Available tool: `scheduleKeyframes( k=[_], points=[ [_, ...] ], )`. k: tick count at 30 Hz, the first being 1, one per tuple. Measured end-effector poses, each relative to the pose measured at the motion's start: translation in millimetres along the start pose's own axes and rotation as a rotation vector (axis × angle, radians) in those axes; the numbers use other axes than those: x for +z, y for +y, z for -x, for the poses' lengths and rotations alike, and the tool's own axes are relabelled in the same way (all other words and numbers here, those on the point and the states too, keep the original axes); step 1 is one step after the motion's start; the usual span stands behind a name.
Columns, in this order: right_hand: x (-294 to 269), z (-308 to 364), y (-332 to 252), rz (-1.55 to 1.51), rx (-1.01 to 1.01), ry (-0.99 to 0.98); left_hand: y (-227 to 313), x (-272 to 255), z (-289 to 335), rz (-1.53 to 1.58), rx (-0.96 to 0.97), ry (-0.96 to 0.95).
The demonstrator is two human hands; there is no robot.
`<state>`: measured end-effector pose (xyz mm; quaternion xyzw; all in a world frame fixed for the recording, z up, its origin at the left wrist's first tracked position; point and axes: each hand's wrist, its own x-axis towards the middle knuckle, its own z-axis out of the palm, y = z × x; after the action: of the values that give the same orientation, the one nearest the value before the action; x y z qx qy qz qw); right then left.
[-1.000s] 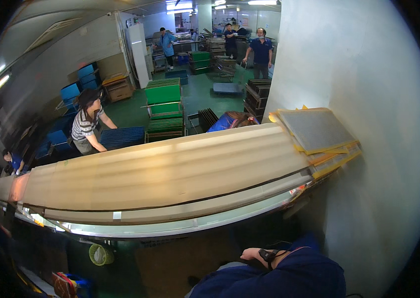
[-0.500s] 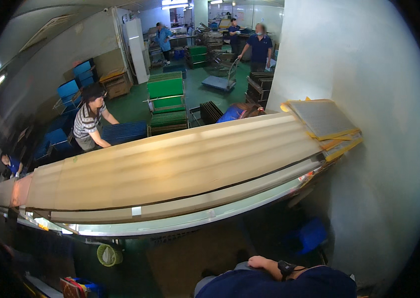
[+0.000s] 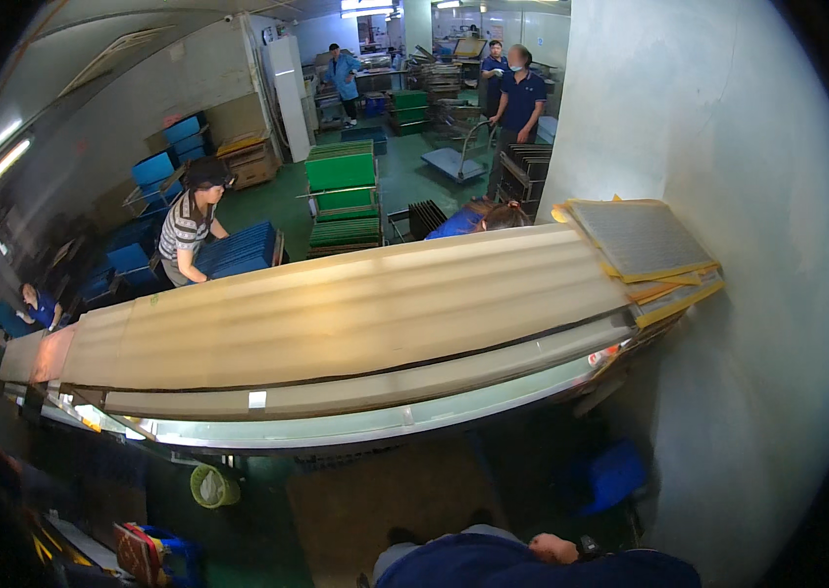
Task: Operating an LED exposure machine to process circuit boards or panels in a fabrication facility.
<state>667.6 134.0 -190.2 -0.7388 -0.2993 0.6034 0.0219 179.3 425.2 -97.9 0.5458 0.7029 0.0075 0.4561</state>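
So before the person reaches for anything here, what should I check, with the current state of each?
1. Hand in view: only one hand shows, at the lower edge above the dark blue sleeve; which hand, cannot tell.
2. Grip empty: cannot tell, fingers too small.
3. Long tan top bare in the middle: ok.
4. Yellow-framed screens stacked at its right end, overhanging toward the wall: not ok.
5. Co-workers apart: person in striped shirt stands on the far side: ok.
6. Floor below dark, green roll near: cannot tell.

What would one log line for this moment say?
hand: resting on dark blue sleeve | grip: nothing held | ahead: long tan machine cover | yellow-edged trays at right end
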Motion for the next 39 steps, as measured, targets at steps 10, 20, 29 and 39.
scheduleKeyframes(
  k=[10,20,29,39],
  points=[
    [-144,16,-142,-0.086,-0.22,0.255,20,63,57,0.137,-0.095,-0.046],
    [-131,-12,-58,0.196,-0.104,0.062,1,71,117,0.356,-0.362,-0.18],
    [-113,-1,-67,0.169,-0.106,0.066,-34,21,110,0.554,-0.432,-0.193],
    [-83,-33,-240,0.219,-0.101,-0.109,-135,-49,125,-0.231,-0.421,0.58]
  ],
)
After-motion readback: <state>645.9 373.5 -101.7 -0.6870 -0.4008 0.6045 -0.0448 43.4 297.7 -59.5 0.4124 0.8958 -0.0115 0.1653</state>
